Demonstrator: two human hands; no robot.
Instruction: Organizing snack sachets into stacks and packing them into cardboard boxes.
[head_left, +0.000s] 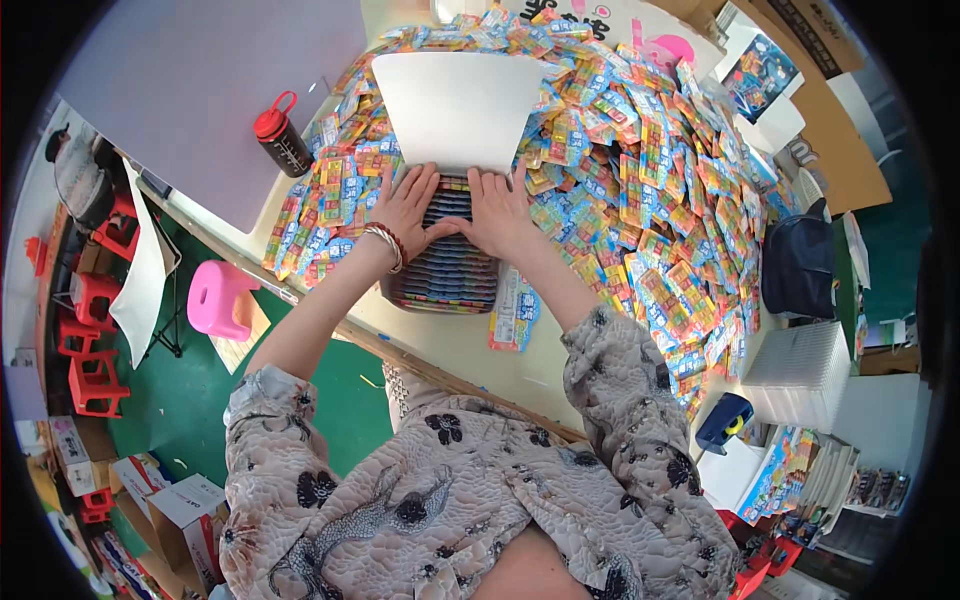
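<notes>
A box with its white lid [455, 105] raised stands near the table's front edge. Inside it, a row of colourful flat packets [447, 270] is packed closely on edge. My left hand [408, 212] lies over the box's left side, its fingers stretched toward the lid hinge. On the other side my right hand [497, 215] rests likewise, fingers extended and thumb pointing inward. Both thumbs nearly meet over the packets. Just right of the box, one loose packet [515, 315] lies on the table, partly under the box's edge or beside it; I cannot tell which.
A large heap of the same small packets [640, 200] spreads behind and to the right. A dark bottle with a red cap [283, 140] stands at the left. Stacked white trays [797, 375] and a blue tape dispenser [725, 422] are at the right. A pink stool [220, 300] stands on the floor.
</notes>
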